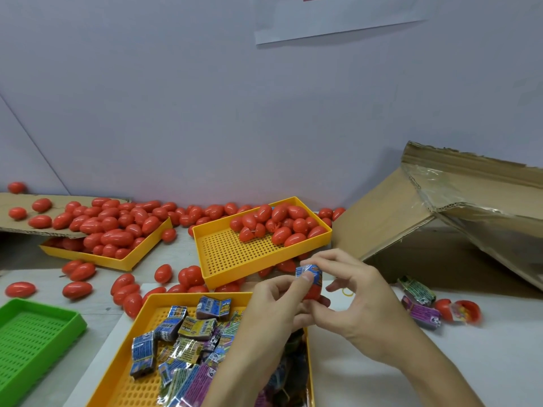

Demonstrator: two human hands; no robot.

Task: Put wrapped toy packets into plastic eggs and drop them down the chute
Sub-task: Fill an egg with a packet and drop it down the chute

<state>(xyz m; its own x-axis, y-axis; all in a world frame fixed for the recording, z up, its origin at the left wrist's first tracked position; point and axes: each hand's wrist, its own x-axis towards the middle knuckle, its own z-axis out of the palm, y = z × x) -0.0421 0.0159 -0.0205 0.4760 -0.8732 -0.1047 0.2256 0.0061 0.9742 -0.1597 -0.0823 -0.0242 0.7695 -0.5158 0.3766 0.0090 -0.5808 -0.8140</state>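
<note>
Head view: left hand (273,301) grips red egg half (313,292) upright as cup; right hand (349,292) pinches blue packet (308,272) into it, chute (440,201) near right

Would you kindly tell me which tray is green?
The empty perforated tray at the near left edge; the other three trays are yellow and hold eggs or packets.

Two bare hands and forearms

The left hand (273,301) and right hand (349,292) wear no gloves, rings or watch; both forearms enter from 5 o'clock, uncovered by sleeves.
</note>
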